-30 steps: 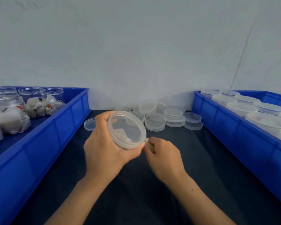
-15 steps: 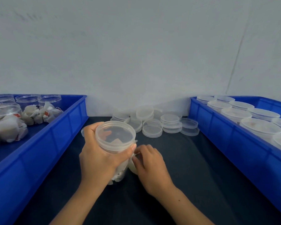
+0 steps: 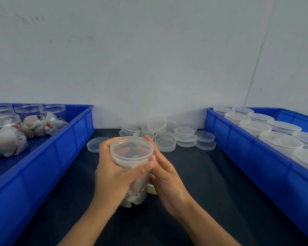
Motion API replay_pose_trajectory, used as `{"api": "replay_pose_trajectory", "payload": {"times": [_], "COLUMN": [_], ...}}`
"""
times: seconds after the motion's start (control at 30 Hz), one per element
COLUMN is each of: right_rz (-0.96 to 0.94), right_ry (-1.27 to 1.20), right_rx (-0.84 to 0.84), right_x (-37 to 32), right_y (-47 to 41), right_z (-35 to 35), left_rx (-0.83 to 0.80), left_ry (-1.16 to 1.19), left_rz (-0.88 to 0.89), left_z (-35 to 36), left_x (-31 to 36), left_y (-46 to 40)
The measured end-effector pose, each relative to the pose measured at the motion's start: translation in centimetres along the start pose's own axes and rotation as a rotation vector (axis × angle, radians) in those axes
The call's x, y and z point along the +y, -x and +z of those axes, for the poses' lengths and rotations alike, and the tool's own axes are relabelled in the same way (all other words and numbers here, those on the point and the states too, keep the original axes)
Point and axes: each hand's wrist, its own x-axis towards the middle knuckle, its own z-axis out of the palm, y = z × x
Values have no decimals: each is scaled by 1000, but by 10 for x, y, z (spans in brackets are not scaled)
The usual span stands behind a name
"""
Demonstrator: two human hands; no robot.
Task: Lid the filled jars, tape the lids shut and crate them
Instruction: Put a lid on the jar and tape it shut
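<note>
A clear plastic jar (image 3: 132,153) with a translucent lid on top stands upright at the table's middle, filled with white sachets. My left hand (image 3: 112,174) grips its left side, thumb across the front just under the lid. My right hand (image 3: 164,176) lies against the jar's right side with its fingers straight, pressing along the wall. A pale roll of tape (image 3: 151,189) peeks out on the table behind my right palm, mostly hidden.
A blue crate (image 3: 64,150) on the left holds open filled jars and loose sachets. A blue crate (image 3: 242,144) on the right holds several lidded jars. Loose clear lids (image 3: 167,137) are piled at the back by the wall.
The jar was tilted with its lid toward me, then set upright on the table. My right hand went from pinching at the jar's rim to lying flat along its side.
</note>
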Motion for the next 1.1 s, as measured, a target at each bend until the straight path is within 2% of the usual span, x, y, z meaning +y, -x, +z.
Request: {"api": "replay_pose_trajectory", "payload": {"times": [0.33, 0.47, 0.57, 0.73, 0.87, 0.97, 1.1], "right_rz": [63, 63, 89, 119, 104, 78, 22], "right_ry": [-217, -226, -153, 126, 205, 266, 355], "right_rx": [78, 117, 147, 157, 89, 107, 197], "right_x": [-1, -8, -17, -47, -67, -81, -96], "right_y": [1, 2, 2, 7, 13, 19, 28], "right_z": [0, 2, -1, 1, -1, -2, -1], "left_rx": [-37, -148, -221, -247, -196, -177, -167], "left_ry": [73, 171, 235, 316, 283, 170, 170], "left_rz": [-82, -135, -132, -92, -102, -116, -79], "left_z": [9, 7, 5, 4, 9, 22, 40], "left_x": [1, -2, -1, 10, 17, 26, 35], "left_y": [2, 2, 2, -7, -10, -12, -1]}}
